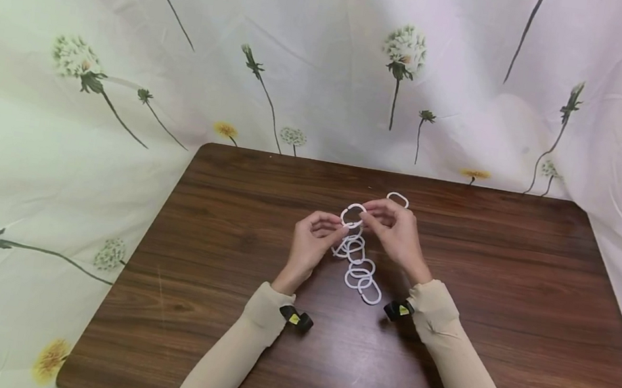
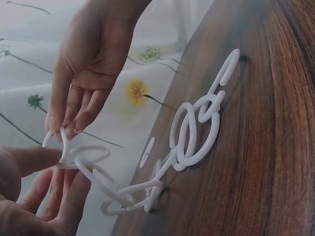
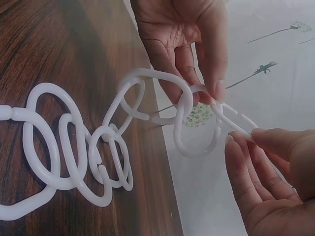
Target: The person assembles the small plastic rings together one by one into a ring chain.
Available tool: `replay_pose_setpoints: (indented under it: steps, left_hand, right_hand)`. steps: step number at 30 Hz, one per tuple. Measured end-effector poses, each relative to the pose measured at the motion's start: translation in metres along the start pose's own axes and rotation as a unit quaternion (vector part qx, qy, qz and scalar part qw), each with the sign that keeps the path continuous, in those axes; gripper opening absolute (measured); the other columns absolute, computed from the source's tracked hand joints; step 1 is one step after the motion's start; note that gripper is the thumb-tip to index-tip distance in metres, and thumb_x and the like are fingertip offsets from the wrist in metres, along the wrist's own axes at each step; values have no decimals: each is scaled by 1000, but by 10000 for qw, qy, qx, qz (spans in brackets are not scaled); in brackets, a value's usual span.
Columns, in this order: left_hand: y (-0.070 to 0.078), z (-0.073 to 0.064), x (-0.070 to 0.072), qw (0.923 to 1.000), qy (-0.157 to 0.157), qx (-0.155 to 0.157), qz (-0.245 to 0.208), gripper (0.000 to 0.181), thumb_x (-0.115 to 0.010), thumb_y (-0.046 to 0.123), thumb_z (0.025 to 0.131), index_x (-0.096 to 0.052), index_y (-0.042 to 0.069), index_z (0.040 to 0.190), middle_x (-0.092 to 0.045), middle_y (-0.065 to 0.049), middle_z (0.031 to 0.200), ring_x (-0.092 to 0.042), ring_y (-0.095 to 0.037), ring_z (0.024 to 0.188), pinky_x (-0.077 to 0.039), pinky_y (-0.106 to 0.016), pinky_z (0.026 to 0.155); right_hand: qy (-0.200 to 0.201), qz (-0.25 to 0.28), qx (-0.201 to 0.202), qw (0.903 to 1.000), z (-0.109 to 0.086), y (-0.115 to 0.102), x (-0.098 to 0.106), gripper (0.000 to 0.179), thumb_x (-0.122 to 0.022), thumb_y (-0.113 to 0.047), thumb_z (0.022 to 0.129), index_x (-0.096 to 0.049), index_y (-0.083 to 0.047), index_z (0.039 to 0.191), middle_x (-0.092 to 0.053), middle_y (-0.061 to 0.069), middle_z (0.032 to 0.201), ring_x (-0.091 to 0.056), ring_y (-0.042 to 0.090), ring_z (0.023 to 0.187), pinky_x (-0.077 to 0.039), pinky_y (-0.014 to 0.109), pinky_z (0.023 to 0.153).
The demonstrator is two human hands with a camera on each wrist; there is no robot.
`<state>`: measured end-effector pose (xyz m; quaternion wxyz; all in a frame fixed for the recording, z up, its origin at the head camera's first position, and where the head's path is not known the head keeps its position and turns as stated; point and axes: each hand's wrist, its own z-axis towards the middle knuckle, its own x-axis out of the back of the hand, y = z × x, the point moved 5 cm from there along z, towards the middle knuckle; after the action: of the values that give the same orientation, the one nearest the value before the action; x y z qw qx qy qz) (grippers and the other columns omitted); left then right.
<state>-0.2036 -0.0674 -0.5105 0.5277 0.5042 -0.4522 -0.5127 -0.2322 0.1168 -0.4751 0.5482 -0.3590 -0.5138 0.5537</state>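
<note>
Over the middle of the table, my left hand (image 1: pixel 306 244) and right hand (image 1: pixel 400 238) pinch one white plastic chain link (image 1: pixel 342 214) between thumbs and fingertips. The left fingers hold it at its lower left, the right fingers at its right side. From the held link hangs a chain of several white oval links (image 3: pixel 183 123); part of it is raised and the rest lies on the wood. Small gaps show in some links in the right wrist view. Beyond my right hand, a separate white link (image 1: pixel 399 195) lies on the table.
The dark brown wooden table (image 1: pixel 199 311) has rounded corners. A pale cloth (image 1: pixel 327 77) printed with dandelions hangs behind it and along its sides. Black bands with small devices (image 1: pixel 296 318) sit on both sleeves.
</note>
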Motion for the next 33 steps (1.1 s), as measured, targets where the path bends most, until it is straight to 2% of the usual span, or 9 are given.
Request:
replay_pose_setpoints:
  steps: [4, 7, 10, 11, 14, 17, 24, 29, 33]
  left_hand:
    - [4, 0, 0, 10000, -43, 38, 8, 28, -83, -1, 85, -70, -8, 108, -74, -27, 100, -71, -7, 79, -61, -14, 72]
    - [5, -1, 0, 9999, -51, 97, -31, 26, -82, -1, 86, -70, -7, 108, -76, -22, 97, -72, -9, 78, -61, -15, 71]
    - [5, 0, 0, 9997, -26, 169, -202, 22, -79, 2, 90, -69, -8, 108, -76, -13, 92, -72, -11, 77, -66, -24, 73]
    - [5, 0, 0, 9995, -6, 193, -254, 21, -78, 2, 91, -69, -8, 108, -76, -9, 91, -72, -12, 77, -68, -30, 74]
    - [6, 1, 0, 9991, 42, 221, -349, 19, -76, 3, 94, -68, -9, 108, -74, -5, 89, -72, -16, 76, -68, -49, 81]
    - [7, 3, 0, 9991, 74, 208, -349, 18, -75, 1, 94, -69, -9, 107, -75, -7, 89, -73, -20, 78, -67, -54, 83]
    - [10, 5, 0, 9992, 28, 205, -335, 22, -74, 6, 96, -71, -8, 113, -75, -28, 102, -74, -26, 82, -69, -41, 80]
    - [12, 6, 0, 9989, 72, 201, -414, 22, -74, 5, 95, -71, -9, 112, -76, -22, 99, -75, -19, 81, -69, -31, 74]
    - [15, 6, 1, 9988, 135, 125, -446, 21, -76, 3, 94, -71, -10, 109, -77, -16, 94, -73, -14, 78, -69, -32, 72]
  right_hand:
    - [24, 66, -45, 10000, 1, 0, 0, 22, -76, -3, 94, -71, 7, 113, -75, 31, 102, -78, 23, 79, -68, 45, 77]
    - [13, 72, -68, 10000, 2, -1, 1, 23, -76, -3, 94, -71, 8, 113, -75, 32, 102, -76, 15, 78, -68, 47, 77]
    - [14, 22, -71, 10000, 2, -2, 1, 24, -77, -4, 94, -71, 8, 113, -75, 31, 101, -75, 11, 77, -68, 45, 77]
    - [24, -5, -76, 10000, 2, -3, 2, 24, -77, -5, 94, -71, 8, 113, -75, 30, 101, -75, 11, 77, -68, 45, 77]
    - [39, -48, -64, 10000, 3, -5, 3, 25, -77, -5, 93, -70, 8, 113, -75, 29, 101, -78, 26, 80, -68, 46, 77]
    - [66, -41, -39, 10000, 2, -7, 4, 24, -77, -4, 93, -71, 7, 113, -76, 29, 101, -77, 37, 84, -67, 50, 78]
    - [56, 156, -35, 9999, 2, -10, 4, 24, -77, -3, 93, -70, 7, 113, -74, 32, 102, -78, 32, 83, -69, 38, 75]
    - [27, 276, -79, 9996, 2, -10, 3, 25, -77, -2, 93, -69, 10, 114, -73, 34, 103, -78, 30, 82, -68, 45, 78]
    - [25, 255, -68, 9996, 2, -10, 2, 25, -77, -1, 93, -69, 11, 113, -74, 33, 102, -78, 36, 84, -69, 40, 77]
